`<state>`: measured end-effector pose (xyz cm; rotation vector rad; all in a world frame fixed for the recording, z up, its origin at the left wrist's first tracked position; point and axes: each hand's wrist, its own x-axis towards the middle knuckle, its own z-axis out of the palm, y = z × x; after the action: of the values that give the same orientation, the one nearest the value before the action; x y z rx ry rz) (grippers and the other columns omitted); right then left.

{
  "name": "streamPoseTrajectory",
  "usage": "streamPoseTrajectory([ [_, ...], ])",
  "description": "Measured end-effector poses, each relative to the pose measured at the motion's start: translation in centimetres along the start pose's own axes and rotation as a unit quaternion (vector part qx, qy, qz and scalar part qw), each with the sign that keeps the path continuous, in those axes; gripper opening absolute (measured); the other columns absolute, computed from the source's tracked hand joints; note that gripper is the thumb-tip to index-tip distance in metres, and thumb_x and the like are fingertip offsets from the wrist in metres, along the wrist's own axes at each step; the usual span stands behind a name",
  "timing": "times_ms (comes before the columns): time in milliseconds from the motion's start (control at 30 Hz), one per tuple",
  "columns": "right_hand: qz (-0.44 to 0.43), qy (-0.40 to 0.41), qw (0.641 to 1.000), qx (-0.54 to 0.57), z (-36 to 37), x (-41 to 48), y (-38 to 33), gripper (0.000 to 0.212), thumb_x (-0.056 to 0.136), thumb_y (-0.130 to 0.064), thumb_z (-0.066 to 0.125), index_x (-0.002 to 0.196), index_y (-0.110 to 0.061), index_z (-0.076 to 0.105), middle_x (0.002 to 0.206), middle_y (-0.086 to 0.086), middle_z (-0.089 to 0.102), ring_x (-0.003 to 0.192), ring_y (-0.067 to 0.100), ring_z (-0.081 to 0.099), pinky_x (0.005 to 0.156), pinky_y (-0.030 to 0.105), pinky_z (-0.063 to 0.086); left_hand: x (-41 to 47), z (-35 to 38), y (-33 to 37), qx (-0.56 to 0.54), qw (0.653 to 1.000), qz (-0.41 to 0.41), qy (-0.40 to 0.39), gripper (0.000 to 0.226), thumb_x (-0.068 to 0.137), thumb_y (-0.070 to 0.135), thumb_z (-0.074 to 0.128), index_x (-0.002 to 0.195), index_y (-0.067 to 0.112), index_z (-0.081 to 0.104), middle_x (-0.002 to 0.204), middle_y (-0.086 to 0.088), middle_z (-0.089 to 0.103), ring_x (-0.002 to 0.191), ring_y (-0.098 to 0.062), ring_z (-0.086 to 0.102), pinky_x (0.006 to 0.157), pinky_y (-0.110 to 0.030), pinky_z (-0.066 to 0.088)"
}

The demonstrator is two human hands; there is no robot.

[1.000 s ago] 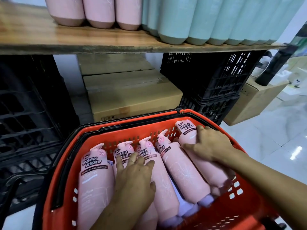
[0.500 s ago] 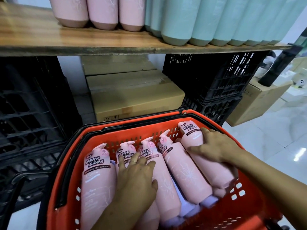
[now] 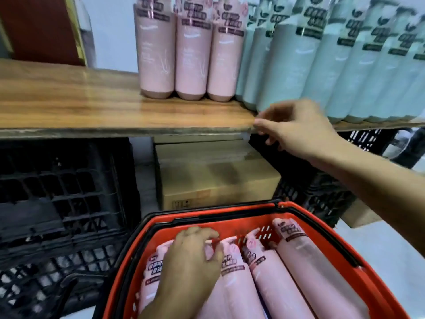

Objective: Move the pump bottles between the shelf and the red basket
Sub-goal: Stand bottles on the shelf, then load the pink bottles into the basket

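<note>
Several pink pump bottles [image 3: 278,286] lie side by side in the red basket [image 3: 296,206], pumps toward the far wall. My left hand [image 3: 190,259] is down in the basket, with fingers curled over the neck of the pink bottle [image 3: 151,272] at the left end. My right hand [image 3: 296,130] is raised in front of the wooden shelf [image 3: 80,107] edge, blurred, holding nothing, fingers loosely bent. Three pink bottles [image 3: 193,58] stand upright on the shelf. A row of pale teal bottles [image 3: 322,65] stands to their right, just behind my right hand.
Black plastic crates [image 3: 57,192] stand under the shelf at left, and more crates [image 3: 322,194] at right. A cardboard box [image 3: 218,180] sits between them behind the basket. A dark red box [image 3: 41,26] stands on the shelf's left end. White floor [image 3: 391,249] lies to the right.
My right hand has left the rightmost basket bottle and risen to the shelf edge, empty. My left hand slid forward to a bottle's neck. The view tilted upward.
</note>
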<state>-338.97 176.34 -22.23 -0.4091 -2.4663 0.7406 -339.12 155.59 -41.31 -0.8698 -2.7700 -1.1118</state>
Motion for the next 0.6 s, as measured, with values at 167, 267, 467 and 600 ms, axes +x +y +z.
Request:
streamPoseTrajectory([
  [167,-0.03,0.044,0.995,0.09,2.8,7.6,-5.6,0.009,0.083,-0.019,0.075,0.082,-0.027,0.071,0.071,0.0,0.075,0.057,0.021,0.071,0.065,0.042,0.061,4.4,-7.2,2.0,-0.145,0.975,0.061,0.157,0.008,0.08,0.021,0.079,0.081,0.029,0.078,0.076,0.023,0.072,0.074,0.007,0.066,0.072,-0.007,0.047],
  [267,-0.004,0.002,0.991,0.134,6.0,10.4,-8.2,0.018,0.085,-0.016,0.076,0.102,-0.019,0.073,0.095,0.006,0.075,0.084,0.026,0.073,0.083,0.046,0.062,7.7,-12.5,3.4,-0.191,0.945,0.129,0.232,0.008,0.08,0.026,0.077,0.076,0.032,0.074,0.071,0.022,0.071,0.064,0.001,0.067,0.062,-0.008,0.048],
  [467,0.052,0.054,0.987,0.141,11.1,12.7,-10.4,0.048,0.089,-0.02,0.07,0.134,-0.015,0.053,0.138,0.008,0.055,0.127,0.029,0.054,0.104,0.032,0.042,18.4,-19.2,2.6,-0.2,0.937,0.046,0.282,0.014,0.079,0.027,0.082,0.091,0.024,0.074,0.077,0.0,0.073,0.068,-0.012,0.065,0.074,-0.04,0.059],
  [600,0.072,0.1,0.979,0.164,12.9,13.3,-9.0,0.053,0.087,-0.023,0.071,0.133,-0.016,0.045,0.141,0.007,0.046,0.132,0.03,0.048,0.106,0.039,0.038,24.2,-20.4,1.1,-0.122,0.941,-0.061,0.311,0.069,0.07,0.047,0.086,0.128,0.021,0.06,0.087,0.013,0.059,0.083,-0.01,0.057,0.08,-0.026,0.04],
])
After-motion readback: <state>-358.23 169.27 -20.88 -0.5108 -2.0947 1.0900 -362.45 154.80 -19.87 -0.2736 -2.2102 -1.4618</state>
